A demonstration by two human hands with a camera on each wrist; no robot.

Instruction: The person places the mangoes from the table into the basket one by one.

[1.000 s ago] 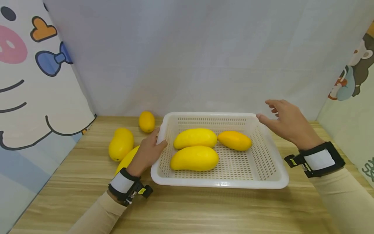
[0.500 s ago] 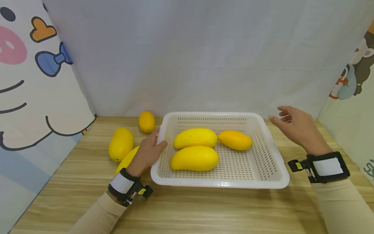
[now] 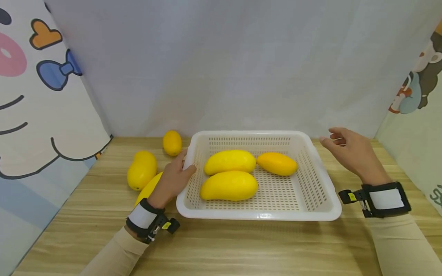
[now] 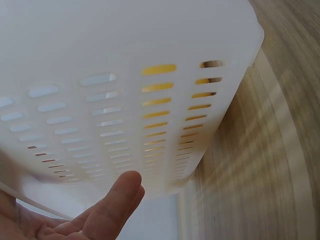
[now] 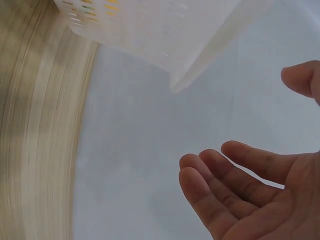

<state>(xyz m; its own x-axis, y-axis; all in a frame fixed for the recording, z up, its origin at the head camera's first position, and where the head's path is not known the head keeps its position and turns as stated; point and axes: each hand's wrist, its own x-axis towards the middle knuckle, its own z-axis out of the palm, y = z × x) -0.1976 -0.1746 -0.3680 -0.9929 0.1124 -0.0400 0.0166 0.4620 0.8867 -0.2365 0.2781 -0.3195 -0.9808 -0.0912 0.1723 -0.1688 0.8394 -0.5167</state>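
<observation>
A white perforated plastic basket [image 3: 259, 215] sits on the wooden table. In it lie two large yellow mangoes, one at the back [image 3: 230, 162] and one in front [image 3: 229, 186], plus a smaller orange-yellow mango [image 3: 277, 164] to their right. My left hand [image 3: 174, 177] grips the basket's left rim, thumb over the top; in the left wrist view its fingers [image 4: 112, 207] reach along the outside of the slotted wall. Beyond the right rim, my right hand [image 3: 353, 153] hovers apart from the basket, fingers relaxed and holding nothing, as the right wrist view also shows.
Left of the basket, a yellow mango [image 3: 142, 170] and a small orange-yellow fruit [image 3: 172, 143] rest on the table [image 3: 86, 218]. Another yellow mango [image 3: 147, 190] is partly hidden by the left hand. A pale backdrop [image 3: 241, 69] rises behind the table, with cartoon-printed panels on both sides.
My right hand has moved right and a little down, away from the basket's right rim. The left hand keeps its grip, and the mangoes stay in place.
</observation>
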